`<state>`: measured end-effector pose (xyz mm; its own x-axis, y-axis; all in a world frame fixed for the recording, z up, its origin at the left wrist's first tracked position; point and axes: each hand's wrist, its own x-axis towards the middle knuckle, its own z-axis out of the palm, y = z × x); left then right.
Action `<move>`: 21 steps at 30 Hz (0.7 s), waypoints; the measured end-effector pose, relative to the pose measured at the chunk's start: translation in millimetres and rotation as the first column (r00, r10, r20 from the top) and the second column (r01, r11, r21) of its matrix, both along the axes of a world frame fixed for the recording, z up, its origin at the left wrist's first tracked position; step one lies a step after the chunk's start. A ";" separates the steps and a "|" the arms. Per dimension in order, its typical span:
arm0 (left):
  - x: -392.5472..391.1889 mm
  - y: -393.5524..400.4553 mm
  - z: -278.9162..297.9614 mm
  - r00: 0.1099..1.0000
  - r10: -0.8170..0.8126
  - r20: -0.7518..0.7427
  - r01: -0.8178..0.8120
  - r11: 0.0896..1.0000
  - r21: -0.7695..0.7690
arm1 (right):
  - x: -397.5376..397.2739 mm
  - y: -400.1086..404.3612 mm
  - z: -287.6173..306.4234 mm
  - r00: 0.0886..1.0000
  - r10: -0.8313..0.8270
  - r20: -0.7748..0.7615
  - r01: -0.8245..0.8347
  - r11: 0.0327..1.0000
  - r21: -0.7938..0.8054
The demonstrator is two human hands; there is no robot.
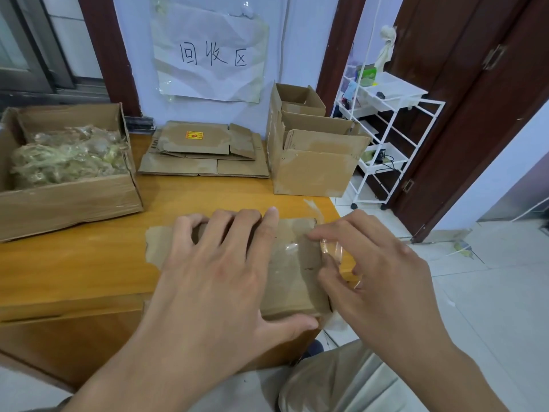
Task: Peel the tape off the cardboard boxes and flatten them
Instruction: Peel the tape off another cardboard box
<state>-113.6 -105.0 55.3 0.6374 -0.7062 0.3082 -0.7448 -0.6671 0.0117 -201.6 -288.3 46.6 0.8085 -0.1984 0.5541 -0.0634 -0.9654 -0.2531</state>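
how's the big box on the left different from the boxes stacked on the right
The left box is wide and low; the right stack is tall, with a smaller box sitting on top. The left box is heaped with crumpled peeled tape; nothing can be seen inside the right boxes from this angle. Both are brown cardboard, open-topped, not yet flattened, and stand on the wooden table.

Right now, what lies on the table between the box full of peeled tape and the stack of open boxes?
In the head view, a pile of flattened cardboard lies between the tape-filled box and the open boxes.
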 end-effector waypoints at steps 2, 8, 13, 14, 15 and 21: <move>-0.7 -0.6 -0.8 1.000 -0.002 -0.002 0.002 1.000 -0.007 | -0.1 1.2 -1.4 0.999 -0.023 0.022 0.023 1.000 -0.004; -1.8 -1.3 -2.3 1.000 0.009 -0.019 -0.009 1.000 -0.027 | 1.2 2.3 -12.7 0.997 -0.070 0.044 0.066 0.993 0.100; -1.7 -0.1 -5.0 0.999 0.030 -0.014 -0.030 0.999 -0.031 | 10.6 -5.2 -10.1 0.996 0.086 0.014 -0.080 0.825 0.559; -0.7 0.6 -5.2 0.999 0.037 -0.009 -0.038 0.999 -0.035 | 12.2 -7.4 -9.6 0.992 0.123 0.019 -0.109 0.779 0.618; 0.4 1.2 -5.0 0.999 0.044 -0.005 -0.044 0.998 -0.039 | 13.0 -9.3 -8.8 0.986 0.164 0.021 -0.136 0.737 0.662; 4.3 2.6 -6.5 0.999 0.042 -0.008 -0.042 0.998 -0.051 | 16.7 -22.9 -3.2 0.940 0.341 0.020 -0.237 0.607 0.758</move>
